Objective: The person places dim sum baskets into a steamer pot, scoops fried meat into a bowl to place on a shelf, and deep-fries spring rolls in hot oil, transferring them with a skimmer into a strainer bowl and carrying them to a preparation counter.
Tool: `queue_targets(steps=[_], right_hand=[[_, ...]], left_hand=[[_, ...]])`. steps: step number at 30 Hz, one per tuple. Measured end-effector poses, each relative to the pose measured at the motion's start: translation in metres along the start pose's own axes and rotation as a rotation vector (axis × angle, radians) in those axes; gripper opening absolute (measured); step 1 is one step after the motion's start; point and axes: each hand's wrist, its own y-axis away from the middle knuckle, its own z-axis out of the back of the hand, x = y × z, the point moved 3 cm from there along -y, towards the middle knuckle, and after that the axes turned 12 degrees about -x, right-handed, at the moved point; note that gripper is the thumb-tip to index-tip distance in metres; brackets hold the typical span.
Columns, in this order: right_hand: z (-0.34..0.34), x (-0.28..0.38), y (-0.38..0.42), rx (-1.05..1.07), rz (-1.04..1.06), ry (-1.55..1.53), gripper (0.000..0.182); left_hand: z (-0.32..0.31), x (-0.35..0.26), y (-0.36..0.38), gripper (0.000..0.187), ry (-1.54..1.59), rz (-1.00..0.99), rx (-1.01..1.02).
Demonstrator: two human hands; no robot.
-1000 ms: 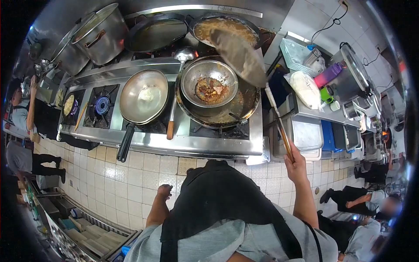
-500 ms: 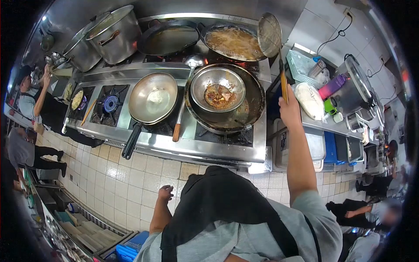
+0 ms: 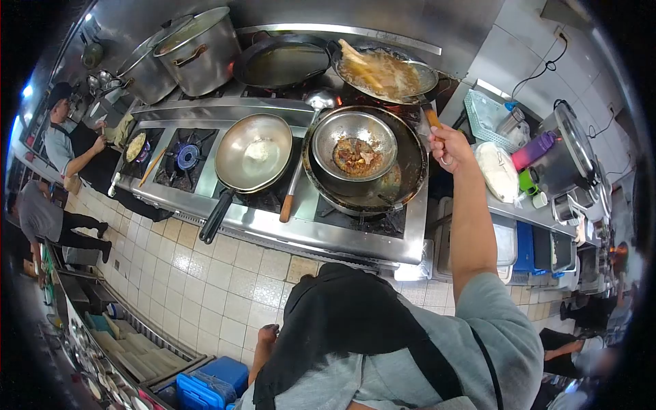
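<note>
My right hand is closed round the wooden handle of a skimmer. The skimmer's round mesh head lies over the right side of a wok of bubbling oil. A long pale-yellow shape, which I cannot identify, crosses the wok's left side. Low beside my apron, my left hand hangs empty, its fingers loosely apart and partly hidden. In front of me, a metal strainer with browned bits rests over a large dark wok.
Left of the strainer are a ladle and a pan with a black handle. A second oil wok and tall pots stand behind. A blue flame burns on the left burner. Co-workers stand at left.
My right hand has lowered the skimmer from upright beside the wok to over the oil. A long pale shape now shows in the wok. My left hand has dropped lower.
</note>
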Motion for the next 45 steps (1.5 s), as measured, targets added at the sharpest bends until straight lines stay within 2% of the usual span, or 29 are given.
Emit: queue_targets(steps=[3, 4, 5, 8, 9, 11, 16, 17, 19, 20, 22, 24, 26, 28, 29, 31, 32, 34, 35, 37, 39, 41, 42, 44, 45], right_hand=[[0.011, 0.006, 0.002, 0.029, -0.062, -0.103, 0.015], [0.015, 0.008, 0.005, 0.029, -0.063, -0.104, 0.015], [0.018, 0.011, 0.012, 0.042, -0.061, -0.102, 0.019], [0.023, 0.019, 0.037, 0.068, -0.039, -0.067, 0.022], [0.024, 0.021, 0.044, 0.080, -0.018, -0.035, 0.022], [0.028, 0.023, 0.057, 0.056, 0.005, -0.012, 0.027], [0.032, 0.028, 0.078, -0.034, 0.094, 0.111, 0.044], [0.033, 0.030, 0.080, -0.054, 0.132, 0.164, 0.049], [0.033, 0.031, 0.079, -0.079, 0.170, 0.223, 0.055], [0.034, 0.030, 0.077, -0.127, 0.206, 0.269, 0.057], [0.034, 0.028, 0.067, -0.178, 0.243, 0.325, 0.059], [0.036, 0.024, 0.049, -0.264, 0.307, 0.418, 0.060], [0.040, 0.013, 0.026, -0.253, 0.327, 0.471, 0.061], [0.039, 0.010, 0.015, -0.236, 0.348, 0.525, 0.063], [0.035, 0.005, 0.014, -0.207, 0.283, 0.466, 0.061], [0.027, 0.000, 0.014, -0.102, 0.156, 0.359, 0.053], [0.024, 0.001, 0.014, -0.100, 0.151, 0.370, 0.053], [0.019, -0.002, 0.015, 0.030, 0.024, 0.161, 0.046], [0.021, -0.002, 0.015, 0.030, 0.021, 0.167, 0.046], [0.021, -0.004, 0.016, 0.132, -0.036, -0.028, 0.044], [0.020, -0.002, 0.029, 0.122, -0.038, -0.033, 0.045], [0.019, 0.000, 0.044, 0.109, -0.040, -0.043, 0.046], [0.020, 0.001, 0.052, 0.091, -0.014, -0.002, 0.047], [0.021, 0.002, 0.062, 0.071, 0.010, 0.038, 0.049], [0.022, 0.003, 0.066, 0.035, 0.050, 0.081, 0.051]], left_hand=[[-0.010, 0.030, -0.023, 0.035, -0.179, -0.379, 0.011], [-0.012, 0.025, -0.021, 0.035, -0.180, -0.379, 0.011], [-0.011, 0.005, -0.009, 0.037, -0.067, -0.197, 0.037], [-0.013, -0.016, -0.013, 0.041, 0.087, 0.011, 0.038], [-0.013, -0.022, -0.018, 0.042, 0.069, -0.019, 0.019], [-0.013, -0.039, -0.020, 0.043, 0.156, 0.110, -0.020], [-0.033, -0.053, -0.059, 0.045, 0.132, 0.099, 0.000], [-0.049, -0.054, -0.089, 0.044, -0.037, -0.184, 0.053], [-0.070, -0.085, -0.085, 0.042, -0.151, -0.326, 0.105], [-0.081, -0.135, -0.050, 0.040, -0.098, -0.187, 0.104], [-0.117, -0.159, -0.057, 0.041, -0.081, -0.423, 0.230], [-0.148, -0.187, -0.044, 0.043, -0.113, -0.464, 0.270], [-0.175, -0.217, -0.024, 0.045, -0.137, -0.500, 0.310], [-0.200, -0.242, 0.000, 0.051, -0.182, -0.570, 0.468], [-0.216, -0.242, 0.001, 0.051, -0.167, -0.563, 0.473], [-0.248, -0.243, -0.002, 0.053, -0.092, -0.691, 0.400], [-0.271, -0.234, -0.015, 0.053, -0.083, -0.683, 0.404], [-0.317, -0.213, -0.038, 0.052, -0.162, -0.587, 0.505], [-0.323, -0.215, -0.029, 0.050, 0.001, -0.485, 0.545], [-0.346, -0.205, -0.036, 0.044, 0.126, -0.532, 0.486], [-0.348, -0.208, -0.032, 0.038, 0.249, -0.581, 0.420], [-0.326, -0.223, -0.010, 0.033, 0.205, -0.853, 0.193], [-0.320, -0.228, -0.004, 0.033, 0.204, -0.852, 0.191], [-0.320, -0.224, -0.001, 0.029, 0.445, -0.294, 0.499], [-0.321, -0.223, 0.000, 0.029, 0.443, -0.292, 0.499]])
